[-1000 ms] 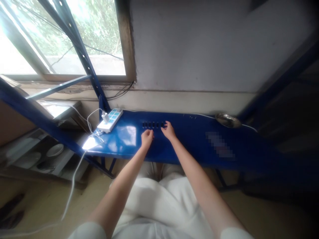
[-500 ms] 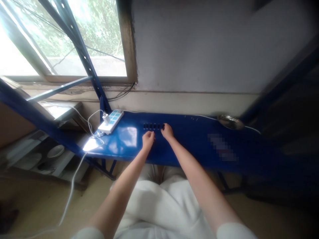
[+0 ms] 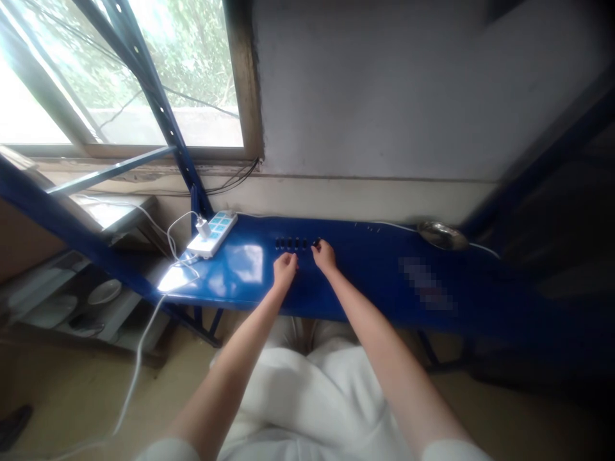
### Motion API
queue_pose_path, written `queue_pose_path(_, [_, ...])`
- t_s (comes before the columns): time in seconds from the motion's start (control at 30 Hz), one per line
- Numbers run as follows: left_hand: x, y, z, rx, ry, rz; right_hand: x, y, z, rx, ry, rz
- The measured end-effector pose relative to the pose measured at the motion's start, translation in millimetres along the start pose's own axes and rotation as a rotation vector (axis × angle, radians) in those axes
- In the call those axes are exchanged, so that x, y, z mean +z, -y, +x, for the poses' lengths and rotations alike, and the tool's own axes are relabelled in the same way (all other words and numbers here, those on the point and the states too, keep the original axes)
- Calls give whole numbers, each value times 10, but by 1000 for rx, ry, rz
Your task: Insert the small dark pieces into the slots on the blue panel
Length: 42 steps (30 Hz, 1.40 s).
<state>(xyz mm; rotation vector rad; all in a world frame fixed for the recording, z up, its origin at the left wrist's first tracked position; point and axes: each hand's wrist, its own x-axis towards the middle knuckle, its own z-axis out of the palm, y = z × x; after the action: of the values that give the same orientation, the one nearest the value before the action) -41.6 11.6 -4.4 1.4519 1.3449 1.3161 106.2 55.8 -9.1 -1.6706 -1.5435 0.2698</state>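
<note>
A row of several small black pieces lies on a blue metal table near its far side. My right hand is at the right end of the row, fingers curled and pinched on the last black piece. My left hand rests just in front of the row with its fingers curled in; whether anything is inside them is hidden. Both forearms reach out over my lap in white clothing.
A white power strip with a plugged charger and white cable lies at the table's left end. A metal bowl sits at the far right. Blue frame bars cross the window. Dishes sit on a low shelf at left.
My right hand has drawn slightly back toward me at the row's right end. The left hand has barely moved.
</note>
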Motion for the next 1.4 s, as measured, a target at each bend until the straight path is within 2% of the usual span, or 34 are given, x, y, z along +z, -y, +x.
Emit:
queue_pose_path(0.23, [8, -58, -21, 38, 7, 75, -370, 159, -39, -3, 22, 126])
queue_pose_path(0.5, [20, -130, -28, 121, -42, 229, -683, 310, -89, -58, 38, 159])
queue_pose_path(0.6, [-4, -209, -38, 174, -6, 220, -792, 375, -129, -117, 45, 130])
queue_pose_path(0.7, [-57, -410, -56, 252, 55, 162, -920, 450, -198, -199, 23, 68])
queue_pose_path(0.8, [-131, -705, -75, 364, 151, 104, -1043, 539, -290, -255, 22, 37])
queue_pose_path(0.9, [-210, -989, -90, 477, 282, 125, -1144, 632, -378, -305, 20, 31])
queue_pose_path(1.0, [-274, -1180, -104, 550, 339, 152, -1231, 713, -442, -350, 8, 25])
queue_pose_path(1.1, [-311, -1277, -117, 548, 318, 132, -1316, 785, -479, -372, 16, 19])
queue_pose_path(1.2, [-322, -1332, -123, 477, 280, 101, -1395, 863, -497, -390, 37, 62])
queue_pose_path(1.3, [-328, -1393, -117, 382, 263, 30, -1451, 940, -499, -383, 43, 183])
queue_pose_path(1.4, [-339, -1476, -112, 338, 267, -92, -1475, 1013, -496, -287, 49, 396])
